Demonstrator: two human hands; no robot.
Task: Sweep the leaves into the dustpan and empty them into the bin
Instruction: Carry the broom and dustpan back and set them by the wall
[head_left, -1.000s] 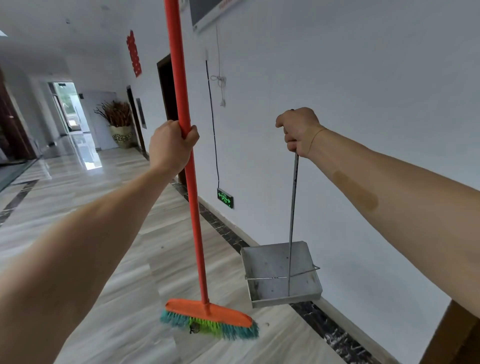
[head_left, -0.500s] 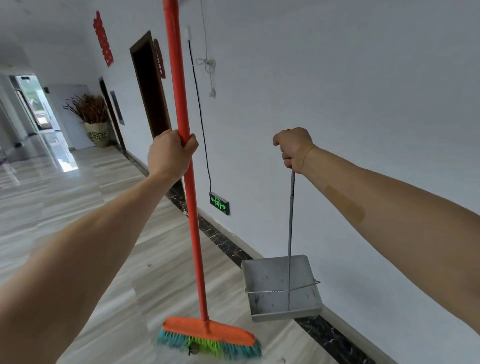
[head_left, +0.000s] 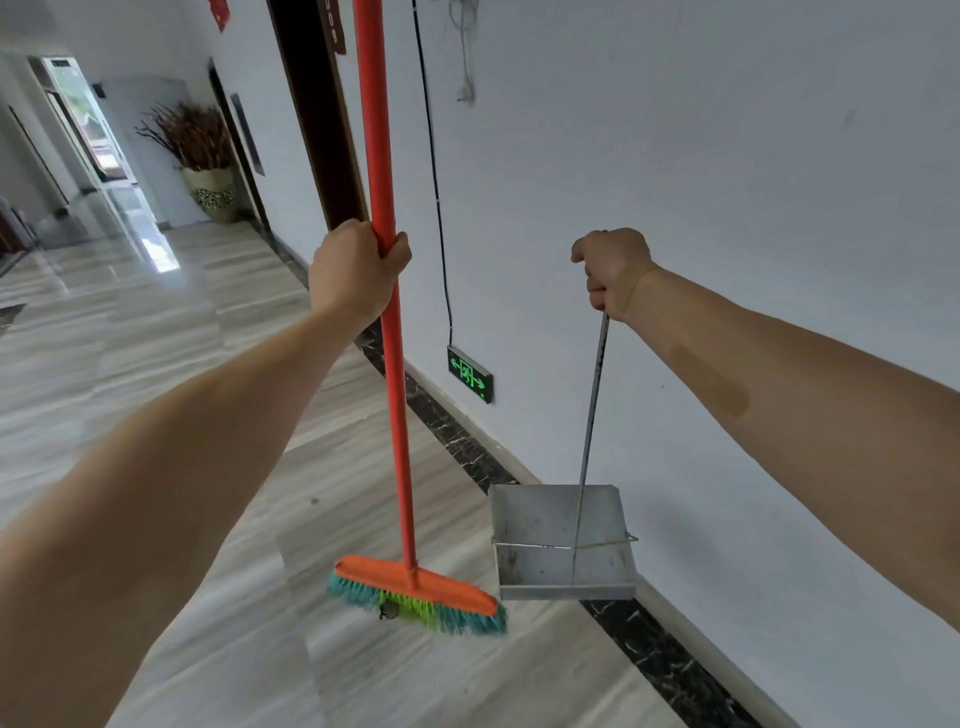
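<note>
Long white wall (head_left: 701, 182) runs down the hallway. Just off it, the orange broom (head_left: 395, 395) hangs upright, left hand (head_left: 353, 273) wrapped tight round its pole. Nearer the wall, the metal dustpan (head_left: 540, 540) dangles by its thin rod from the right hand (head_left: 613, 270), fist closed. Little green exit sign (head_left: 470, 375) sits low on that wall.

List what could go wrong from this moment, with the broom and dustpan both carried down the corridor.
1. The dustpan hangs from a thin rod pinched in the right hand, close to the wall; a swing could knock it.
2. A scrap clings to the broom bristles and may drop off on the glossy floor.
3. No leaves or bin are visible, so the left hand may be carrying the broom past the target.
</note>
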